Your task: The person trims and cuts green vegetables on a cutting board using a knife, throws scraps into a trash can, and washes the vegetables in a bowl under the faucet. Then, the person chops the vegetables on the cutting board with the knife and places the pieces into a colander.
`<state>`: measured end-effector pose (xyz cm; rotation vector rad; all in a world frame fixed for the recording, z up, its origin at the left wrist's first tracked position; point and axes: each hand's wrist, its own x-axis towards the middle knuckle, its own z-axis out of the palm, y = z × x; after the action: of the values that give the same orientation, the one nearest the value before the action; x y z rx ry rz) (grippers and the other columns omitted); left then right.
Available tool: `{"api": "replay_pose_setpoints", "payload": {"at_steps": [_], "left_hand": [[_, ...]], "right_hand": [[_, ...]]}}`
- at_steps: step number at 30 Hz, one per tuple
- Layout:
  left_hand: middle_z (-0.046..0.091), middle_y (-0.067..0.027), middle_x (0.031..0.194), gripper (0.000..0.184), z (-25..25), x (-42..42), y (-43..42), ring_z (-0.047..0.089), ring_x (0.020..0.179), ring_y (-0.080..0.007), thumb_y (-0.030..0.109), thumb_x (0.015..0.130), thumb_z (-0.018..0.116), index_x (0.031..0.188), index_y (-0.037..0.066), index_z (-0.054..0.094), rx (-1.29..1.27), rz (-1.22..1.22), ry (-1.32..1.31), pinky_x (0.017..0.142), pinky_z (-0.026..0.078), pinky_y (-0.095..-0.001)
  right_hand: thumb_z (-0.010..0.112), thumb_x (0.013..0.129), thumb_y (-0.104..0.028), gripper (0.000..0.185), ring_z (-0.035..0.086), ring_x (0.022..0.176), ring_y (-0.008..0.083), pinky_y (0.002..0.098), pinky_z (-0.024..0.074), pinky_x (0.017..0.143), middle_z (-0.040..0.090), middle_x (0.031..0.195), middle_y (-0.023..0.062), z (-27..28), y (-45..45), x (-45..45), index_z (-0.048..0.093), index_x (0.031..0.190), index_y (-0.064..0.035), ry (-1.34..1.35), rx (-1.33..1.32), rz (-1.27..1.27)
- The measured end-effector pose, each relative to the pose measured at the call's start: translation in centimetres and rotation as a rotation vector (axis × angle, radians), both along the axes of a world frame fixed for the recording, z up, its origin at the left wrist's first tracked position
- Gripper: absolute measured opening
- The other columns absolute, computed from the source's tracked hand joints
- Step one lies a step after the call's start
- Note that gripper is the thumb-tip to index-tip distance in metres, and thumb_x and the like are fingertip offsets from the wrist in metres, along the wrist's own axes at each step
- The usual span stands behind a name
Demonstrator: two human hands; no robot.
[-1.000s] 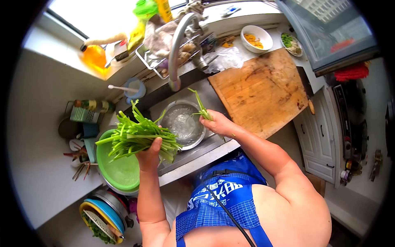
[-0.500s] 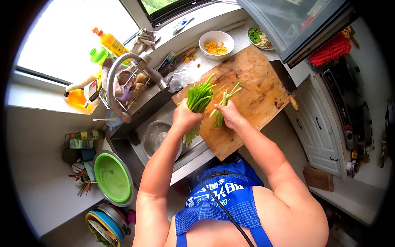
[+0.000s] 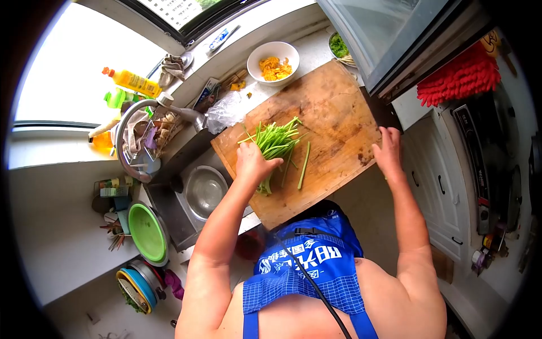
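My left hand (image 3: 256, 164) is closed around a bundle of green stalks (image 3: 276, 139), pressing it onto the wooden cutting board (image 3: 336, 107). Paler stalk ends stick out below that hand. One loose stalk (image 3: 304, 165) lies apart to the right of the bundle, with thinner pieces beside it. At the board's right corner, my right hand (image 3: 388, 151) is over the handle of a knife, fingers curled about it. The dark knife blade (image 3: 386, 114) lies along the board's right edge; its handle is hidden under my hand.
A metal basin (image 3: 206, 192) sits in the sink left of the board, under the curved faucet (image 3: 127, 127). Behind the board are a white bowl (image 3: 261, 53) of orange pieces and a plastic bag (image 3: 224, 112). An open window sash (image 3: 389, 39) overhangs the right back.
My left hand has lowered the bundle onto the board. My right hand has let go of its few stalks, which now lie there, and moved right to the knife.
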<state>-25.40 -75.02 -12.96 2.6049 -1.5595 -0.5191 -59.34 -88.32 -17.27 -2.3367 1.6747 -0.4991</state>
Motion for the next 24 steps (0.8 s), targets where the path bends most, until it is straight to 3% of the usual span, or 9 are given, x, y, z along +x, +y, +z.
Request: {"api": "replay_pose_setpoints", "payload": {"at_steps": [2,6,8,9,10,13,18,20,24], "left_hand": [[0.044,-0.0219,0.118,0.08,1.0,0.4,-0.5,0.043,0.111,-0.0367,0.05,0.061,0.078,0.109,-0.008,0.05,0.211,0.031,0.092,0.09,0.044,-0.0418],[0.043,-0.0216,0.122,0.084,1.9,0.7,-0.6,0.04,0.115,-0.0358,0.054,0.059,0.077,0.11,-0.007,0.051,0.177,0.053,0.003,0.096,0.038,-0.0426],[0.04,-0.0232,0.128,0.09,1.7,1.1,-0.6,0.039,0.119,-0.0353,0.057,0.055,0.078,0.113,-0.007,0.05,0.019,-0.018,-0.215,0.102,0.032,-0.044],[0.033,-0.0257,0.136,0.107,1.0,1.2,-0.3,0.032,0.127,-0.0374,0.058,0.052,0.079,0.128,-0.007,0.039,-0.029,-0.012,-0.248,0.108,0.023,-0.0458],[0.033,-0.0257,0.136,0.107,0.0,1.5,-0.3,0.032,0.127,-0.0374,0.058,0.052,0.079,0.128,-0.007,0.039,-0.034,-0.014,-0.249,0.108,0.023,-0.0458],[0.029,-0.0295,0.14,0.129,-2.0,2.7,-0.9,0.03,0.131,-0.0381,0.055,0.054,0.08,0.141,-0.008,0.009,0.042,0.059,0.077,0.107,0.026,-0.0467],[0.047,-0.0265,0.123,0.127,-1.0,-0.6,-1.5,0.049,0.113,-0.0375,0.053,0.053,0.081,0.141,-0.007,0.011,-0.05,0.061,0.195,0.096,0.039,-0.041],[0.05,-0.0234,0.115,0.128,0.4,-3.1,-1.6,0.051,0.103,-0.0351,0.054,0.05,0.081,0.141,-0.005,0.013,0.041,0.047,0.041,0.091,0.04,-0.0415],[0.033,-0.0292,0.129,0.132,-1.6,-5.9,-0.6,0.033,0.121,-0.0423,0.061,0.045,0.079,0.143,0.004,0.013,-0.036,-0.06,-0.09,0.102,0.022,-0.0553]], "right_hand": [[0.072,0.071,-0.012,0.058,0.048,0.104,0.0349,0.0423,0.0414,0.088,0.045,0.113,0.0183,-0.6,-1.1,-2.9,0.046,0.122,-0.0017,0.133,0.127,-0.052],[0.07,0.072,-0.011,0.068,0.051,0.101,0.0381,0.0436,0.0447,0.083,0.046,0.111,0.0207,-2.2,-2.3,-4.7,0.038,0.132,-0.0072,0.099,0.265,-0.002],[0.068,0.073,-0.009,0.07,0.052,0.1,0.0394,0.0439,0.0458,0.081,0.046,0.11,0.0216,-0.9,-2.3,-3.7,0.034,0.135,-0.0096,0.108,0.296,0.011],[0.064,0.074,-0.006,0.07,0.052,0.098,0.0401,0.0442,0.046,0.08,0.046,0.109,0.0219,-0.2,-2.4,-2.9,0.033,0.136,-0.0117,0.163,0.351,0.014],[0.061,0.075,-0.003,0.07,0.053,0.097,0.0408,0.0445,0.0463,0.078,0.047,0.108,0.0223,0.2,-2.5,-2.6,0.031,0.137,-0.0137,0.218,0.402,0.016],[0.055,0.074,0.001,0.068,0.053,0.093,0.0406,0.0449,0.0461,0.077,0.047,0.106,0.0221,-0.2,-2.1,-2.8,0.033,0.137,-0.0134,0.172,0.299,-0.014],[0.053,0.071,0.003,0.066,0.052,0.088,0.0392,0.0437,0.0449,0.076,0.048,0.103,0.0212,2.1,1.3,-4.4,0.038,0.134,-0.0125,0.121,0.175,0.049],[0.051,0.071,0.003,0.065,0.052,0.087,0.0385,0.0428,0.0446,0.076,0.048,0.102,0.0206,3.5,3.2,-4.4,0.04,0.133,-0.012,0.105,0.144,0.079],[0.049,0.069,0.001,0.059,0.052,0.087,0.0364,0.0407,0.0444,0.076,0.05,0.097,0.0189,5.8,6.7,-2.7,0.046,0.128,-0.0075,-0.208,0.182,0.095]]}}
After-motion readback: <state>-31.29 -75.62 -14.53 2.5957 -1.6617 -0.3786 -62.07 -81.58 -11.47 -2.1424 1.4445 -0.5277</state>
